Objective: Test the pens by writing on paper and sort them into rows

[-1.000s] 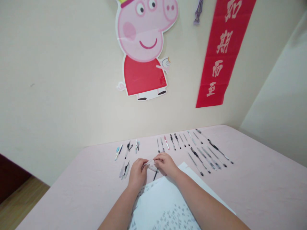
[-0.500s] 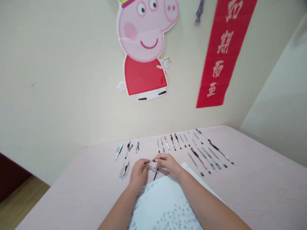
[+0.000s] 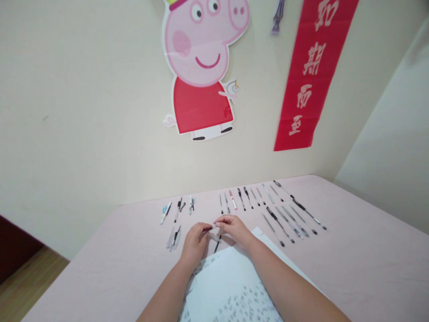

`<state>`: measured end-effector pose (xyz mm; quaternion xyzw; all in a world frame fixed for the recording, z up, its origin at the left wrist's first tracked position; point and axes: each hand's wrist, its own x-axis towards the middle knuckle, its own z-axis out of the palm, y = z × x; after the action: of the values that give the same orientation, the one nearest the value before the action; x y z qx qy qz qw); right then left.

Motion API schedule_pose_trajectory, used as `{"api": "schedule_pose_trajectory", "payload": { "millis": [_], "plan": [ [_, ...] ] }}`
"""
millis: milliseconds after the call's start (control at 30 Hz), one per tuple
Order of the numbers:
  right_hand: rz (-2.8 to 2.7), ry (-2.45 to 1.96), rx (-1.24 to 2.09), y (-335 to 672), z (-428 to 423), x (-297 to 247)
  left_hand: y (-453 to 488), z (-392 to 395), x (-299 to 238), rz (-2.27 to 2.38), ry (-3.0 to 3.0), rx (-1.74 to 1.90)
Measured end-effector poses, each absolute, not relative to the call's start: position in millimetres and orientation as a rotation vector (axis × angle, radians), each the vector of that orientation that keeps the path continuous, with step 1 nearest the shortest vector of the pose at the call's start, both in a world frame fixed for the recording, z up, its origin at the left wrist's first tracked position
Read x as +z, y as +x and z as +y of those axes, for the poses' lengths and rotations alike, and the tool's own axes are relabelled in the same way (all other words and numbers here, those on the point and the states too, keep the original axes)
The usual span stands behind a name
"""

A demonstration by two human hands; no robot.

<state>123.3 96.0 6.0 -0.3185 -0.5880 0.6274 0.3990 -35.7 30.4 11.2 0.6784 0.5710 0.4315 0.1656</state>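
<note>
Both my hands meet over the pink table (image 3: 351, 264), just beyond the white paper sheets (image 3: 231, 290). My left hand (image 3: 193, 243) is closed round one end of a clear pen (image 3: 212, 232). My right hand (image 3: 234, 228) pinches the pen's other end with thumb and fingers. A dark pen part (image 3: 217, 244) lies on the table right under my hands. To the right, several pens (image 3: 284, 217) lie in rows; a few more pens (image 3: 176, 212) lie to the left.
The table stands against a cream wall with a cartoon pig cutout (image 3: 203, 67) and a red banner (image 3: 311, 71). Sheets with handwriting lie under my forearms. Wooden floor (image 3: 27, 286) shows beyond the table's left edge.
My hands have shifted slightly on the clear pen, with the right fingers now pinching nearer its tip. The pens on the table have not moved.
</note>
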Motion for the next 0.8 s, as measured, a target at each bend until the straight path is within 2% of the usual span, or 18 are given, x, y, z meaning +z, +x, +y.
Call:
{"api": "schedule_pose_trajectory", "payload": {
  "millis": [133, 400, 800],
  "plan": [
    [-1.602, -0.826, 1.423, 122.9, 96.5, 5.4, -36.3, 30.7, 10.7, 1.662, 1.928, 1.241],
    [-2.085, -0.816, 0.684, 126.1, 98.6, 4.2, -40.1, 32.6, 4.6, 1.747, 1.881, 1.311],
    [-2.432, -0.855, 0.344, 126.4, 84.4, 14.8, -40.5, 34.2, 1.5, 1.763, 1.846, 1.354]
  ]
}}
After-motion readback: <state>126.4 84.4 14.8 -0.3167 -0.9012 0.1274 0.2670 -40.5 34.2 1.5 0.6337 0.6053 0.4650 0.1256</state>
